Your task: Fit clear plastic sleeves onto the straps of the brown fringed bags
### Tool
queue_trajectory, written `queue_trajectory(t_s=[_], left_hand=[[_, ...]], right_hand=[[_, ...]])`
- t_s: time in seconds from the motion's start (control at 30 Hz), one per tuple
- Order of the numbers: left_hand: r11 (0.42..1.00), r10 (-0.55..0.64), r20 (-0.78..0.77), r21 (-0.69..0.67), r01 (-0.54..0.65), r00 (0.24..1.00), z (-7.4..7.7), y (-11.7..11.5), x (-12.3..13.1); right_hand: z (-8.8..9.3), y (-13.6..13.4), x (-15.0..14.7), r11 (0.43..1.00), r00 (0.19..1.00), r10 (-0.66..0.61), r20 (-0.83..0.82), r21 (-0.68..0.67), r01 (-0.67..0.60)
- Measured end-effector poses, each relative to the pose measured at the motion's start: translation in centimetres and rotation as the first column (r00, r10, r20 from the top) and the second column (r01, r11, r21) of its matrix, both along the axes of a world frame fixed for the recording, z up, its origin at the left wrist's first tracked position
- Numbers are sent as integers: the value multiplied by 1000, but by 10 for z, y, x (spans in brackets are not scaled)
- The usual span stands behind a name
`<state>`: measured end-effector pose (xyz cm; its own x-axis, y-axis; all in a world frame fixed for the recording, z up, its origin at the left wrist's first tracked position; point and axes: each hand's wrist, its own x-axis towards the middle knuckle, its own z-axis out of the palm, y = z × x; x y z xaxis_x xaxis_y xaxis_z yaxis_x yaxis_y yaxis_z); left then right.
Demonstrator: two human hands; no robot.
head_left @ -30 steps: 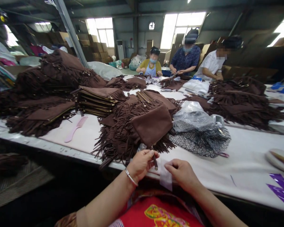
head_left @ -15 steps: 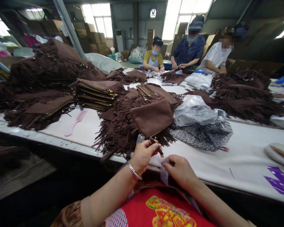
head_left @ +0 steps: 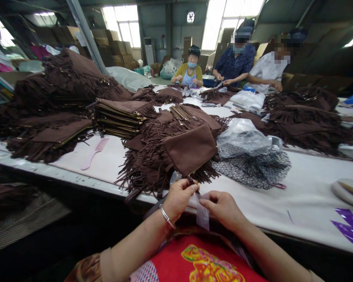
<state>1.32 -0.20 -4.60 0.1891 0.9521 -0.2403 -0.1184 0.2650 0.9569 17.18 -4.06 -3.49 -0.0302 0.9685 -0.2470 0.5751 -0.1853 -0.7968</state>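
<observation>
A brown fringed pouch (head_left: 191, 150) with a gold zipper lies on top of a pile at the table's front edge. Just below its zipper corner my left hand (head_left: 181, 196) is closed, pinching a short dark brown strap (head_left: 191, 180). A small clear plastic bag (head_left: 202, 215) hangs between the hands. My right hand (head_left: 223, 207) pinches that bag's edge, right beside the strap's end, which the plastic partly hides. Another bit of clear plastic (head_left: 175, 177) shows behind my left fingers.
A stack of pouches (head_left: 120, 115) stands behind, with a pink comb (head_left: 94, 154) to the left. Right of the pile lie a speckled black-and-white cloth (head_left: 253, 168) and a plastic bag (head_left: 241, 135). Purple film (head_left: 350, 227) lies far right. Several co-workers (head_left: 233, 58) work across the table.
My right hand has moved slightly left, bringing the small plastic bag up to the strap's end, which was bare before. The co-worker in yellow has drawn both hands apart.
</observation>
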Motion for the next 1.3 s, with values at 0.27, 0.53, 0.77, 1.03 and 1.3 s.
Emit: queue_trajectory(t_s=[0.27, 0.53, 0.77, 1.03, 1.3], left_hand=[[983, 13, 168, -181, 18, 986, -5, -23, -6], [914, 49, 158, -405, 19, 986, 2, -34, -13], [932, 108, -1, -347, -101, 994, -12, -32, -13], [976, 188, -50, -105, -193, 981, -6, -20, -14], [952, 126, 130, -293, -83, 983, -12, -35, -12]], right_hand=[[-11, 26, -9, 998, 995, 45, -87, -42, -49], [-14, 27, -12, 993, 971, -46, -235, -114, 19], [-21, 16, -5, 974, 932, -96, -350, -226, 16], [-15, 18, -11, 979, 950, -21, -310, -199, -43], [-16, 27, -21, 992, 953, -93, -287, -113, 63]])
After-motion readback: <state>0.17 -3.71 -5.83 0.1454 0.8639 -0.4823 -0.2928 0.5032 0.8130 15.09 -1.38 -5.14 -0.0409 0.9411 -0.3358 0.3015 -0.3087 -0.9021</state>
